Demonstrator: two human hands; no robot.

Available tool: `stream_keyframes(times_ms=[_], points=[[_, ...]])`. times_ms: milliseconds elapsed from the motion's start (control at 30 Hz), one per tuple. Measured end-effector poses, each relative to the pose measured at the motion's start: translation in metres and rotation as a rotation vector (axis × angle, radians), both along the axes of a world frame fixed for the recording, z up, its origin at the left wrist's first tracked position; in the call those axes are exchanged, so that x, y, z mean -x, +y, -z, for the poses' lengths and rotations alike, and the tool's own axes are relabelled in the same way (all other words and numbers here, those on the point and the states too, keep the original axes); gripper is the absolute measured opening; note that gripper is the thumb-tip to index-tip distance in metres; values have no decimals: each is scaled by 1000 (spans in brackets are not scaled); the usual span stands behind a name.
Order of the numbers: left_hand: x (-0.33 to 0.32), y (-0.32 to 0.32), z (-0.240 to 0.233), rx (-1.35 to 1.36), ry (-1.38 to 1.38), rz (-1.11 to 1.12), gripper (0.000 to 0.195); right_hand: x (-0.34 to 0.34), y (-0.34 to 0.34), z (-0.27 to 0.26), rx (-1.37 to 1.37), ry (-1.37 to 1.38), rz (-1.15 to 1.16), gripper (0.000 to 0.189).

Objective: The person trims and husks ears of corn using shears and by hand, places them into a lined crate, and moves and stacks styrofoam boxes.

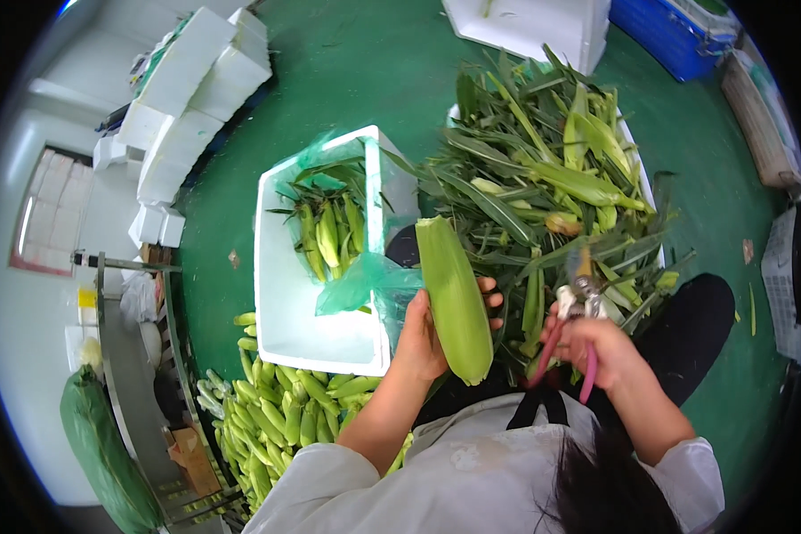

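Observation:
An ear of corn in its pale green husk (pixel 455 304) rests in my left hand (pixel 422 337), whose fingers curl round its far side. Both of its ends look cut off. My right hand (pixel 597 347) grips pruning shears (pixel 574 327) by their pink handles; the blades point away from me and are blurred. Beyond both hands rises a heap of corn leaves and husks (pixel 541 167). To the left of my left hand stands a white foam box (pixel 317 330), with several husked-in ears (pixel 330 233) at its far end and green plastic film (pixel 350 284) over its rim.
A large pile of trimmed corn ears (pixel 287 414) lies on the left near my body. White foam boxes (pixel 187 100) are stacked along the wall. A metal rack (pixel 127 374) stands at far left. A blue crate (pixel 674 37) sits at the upper right of the green floor (pixel 347 73).

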State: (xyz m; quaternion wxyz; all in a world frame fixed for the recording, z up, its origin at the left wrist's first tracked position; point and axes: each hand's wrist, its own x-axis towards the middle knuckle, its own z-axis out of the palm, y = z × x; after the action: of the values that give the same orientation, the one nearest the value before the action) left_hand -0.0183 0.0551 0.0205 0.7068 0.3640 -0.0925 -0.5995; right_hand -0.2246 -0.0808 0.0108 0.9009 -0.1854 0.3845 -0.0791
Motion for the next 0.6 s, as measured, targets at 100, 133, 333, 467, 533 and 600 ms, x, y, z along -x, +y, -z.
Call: stream_keyframes(times_ms=[100,133,333,467,533,600], points=[[5,-4,1,-105,-77,98,72,4,19,-39,237,-71,-75,22],[5,-5,0,-69,-453,123,71,2,16,-54,291,-92,-83,23],[21,-37,-13,235,-1359,-26,59,-3,8,-96,351,-174,-55,29],[20,-49,-21,252,-1553,-43,58,-4,12,-92,693,-34,-55,32],[18,-50,-22,281,-1724,-41,55,-2,9,-89,920,46,-85,32],[18,-50,-23,262,-1818,-25,54,-3,6,-87,1326,159,-121,33]])
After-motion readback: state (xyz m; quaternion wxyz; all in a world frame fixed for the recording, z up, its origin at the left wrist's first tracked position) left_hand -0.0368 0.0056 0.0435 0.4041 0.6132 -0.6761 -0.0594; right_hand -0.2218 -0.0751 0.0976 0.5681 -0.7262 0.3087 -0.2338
